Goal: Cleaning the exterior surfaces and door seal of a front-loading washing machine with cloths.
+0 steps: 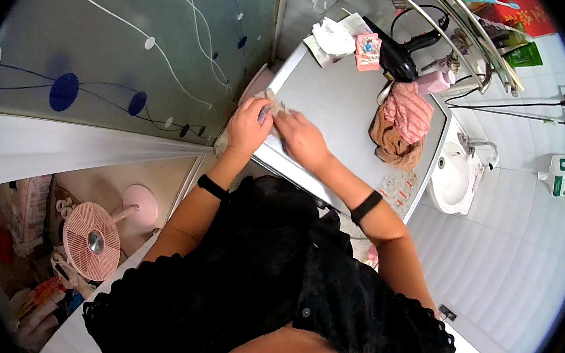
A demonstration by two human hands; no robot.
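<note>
At the left edge of a grey-topped cabinet or appliance (339, 104), both hands meet over a small crumpled pale cloth (276, 102); whether it is fabric or tissue I cannot tell. My left hand (247, 132) has its fingers curled in and grips the cloth's near side. Beside it, my right hand (302, 140) bends its fingers onto the same piece, its fingertips partly hidden. Dark bands circle both wrists. Farther along the top lie a pink striped cloth (409, 112) and a brown cloth (393, 142).
Papers (335, 38), a pink packet (368, 51) and a black hair dryer (397, 55) lie at the back. A wire rack (466, 34) stands above them. To the right is a white washbasin (451, 181); a pink fan (92, 240) stands lower left, below a frosted glass panel (139, 43).
</note>
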